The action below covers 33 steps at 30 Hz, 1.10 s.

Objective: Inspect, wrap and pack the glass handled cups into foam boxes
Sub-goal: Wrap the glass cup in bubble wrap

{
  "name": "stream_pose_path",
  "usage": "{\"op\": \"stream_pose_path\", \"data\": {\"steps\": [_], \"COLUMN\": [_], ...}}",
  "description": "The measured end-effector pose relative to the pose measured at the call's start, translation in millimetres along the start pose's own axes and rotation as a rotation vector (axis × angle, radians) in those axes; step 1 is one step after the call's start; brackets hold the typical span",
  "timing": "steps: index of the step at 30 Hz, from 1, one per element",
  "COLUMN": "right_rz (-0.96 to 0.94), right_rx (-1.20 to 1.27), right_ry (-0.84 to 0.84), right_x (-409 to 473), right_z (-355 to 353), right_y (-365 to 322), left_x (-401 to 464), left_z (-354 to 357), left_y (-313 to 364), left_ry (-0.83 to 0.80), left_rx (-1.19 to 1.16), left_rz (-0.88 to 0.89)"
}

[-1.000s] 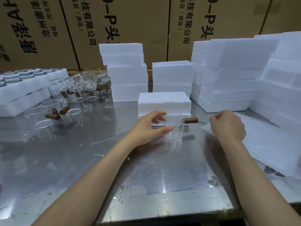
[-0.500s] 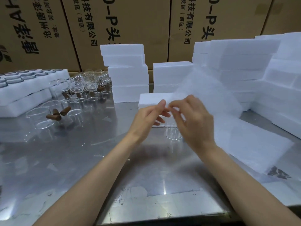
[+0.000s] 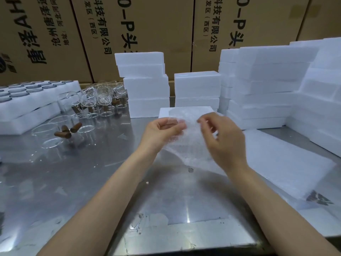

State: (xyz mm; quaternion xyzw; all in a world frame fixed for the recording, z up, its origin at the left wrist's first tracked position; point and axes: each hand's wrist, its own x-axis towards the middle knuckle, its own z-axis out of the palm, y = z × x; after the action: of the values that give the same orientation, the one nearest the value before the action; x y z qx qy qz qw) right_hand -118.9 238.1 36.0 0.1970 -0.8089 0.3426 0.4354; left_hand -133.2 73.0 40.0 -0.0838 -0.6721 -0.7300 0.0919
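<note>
1. Left hand (image 3: 162, 132): palm up, fingers curled, pinching the wrap sheet (image 3: 186, 143) at centre frame.
2. Right hand (image 3: 223, 141): fingers bent, gripping the same sheet, above the desk (image 3: 92, 182).
3. Cup being wrapped: hidden; cannot tell.
4. Spare cups (image 3: 60, 130): left of frame.
5. Foam boxes (image 3: 265, 85): stacked upper right.

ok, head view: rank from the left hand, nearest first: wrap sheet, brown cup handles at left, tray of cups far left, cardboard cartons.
From the left hand:
1. Wrap sheet, in its grip.
2. Brown cup handles, to its left.
3. Tray of cups, far left.
4. Cardboard cartons, against the back.
</note>
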Motion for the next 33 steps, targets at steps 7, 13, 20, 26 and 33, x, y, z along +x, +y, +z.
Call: {"op": "stream_pose_path", "data": {"steps": [7,13,20,26,33], "right_rz": [0.252,0.332,0.51,0.682,0.631], "right_rx": [-0.015,-0.026,-0.14,-0.281,0.104], "right_ry": [0.136,0.141,-0.047,-0.425,-0.514], "right_x": [6,6,4,1,5], "right_z": [-5,-2,-2,-2,0], "right_y": [20,23,30,35,25], "left_x": [0,2,0,2,5], "left_z": [3,-7,-19,-14,-14], "left_y": [7,31,39,18,0], "left_ry": [0.019,0.324,0.824,0.436,0.155], "left_rx": [-0.008,0.145,0.456,0.994,1.168], "left_rz": [0.009,0.351,0.886,0.901,0.648]}}
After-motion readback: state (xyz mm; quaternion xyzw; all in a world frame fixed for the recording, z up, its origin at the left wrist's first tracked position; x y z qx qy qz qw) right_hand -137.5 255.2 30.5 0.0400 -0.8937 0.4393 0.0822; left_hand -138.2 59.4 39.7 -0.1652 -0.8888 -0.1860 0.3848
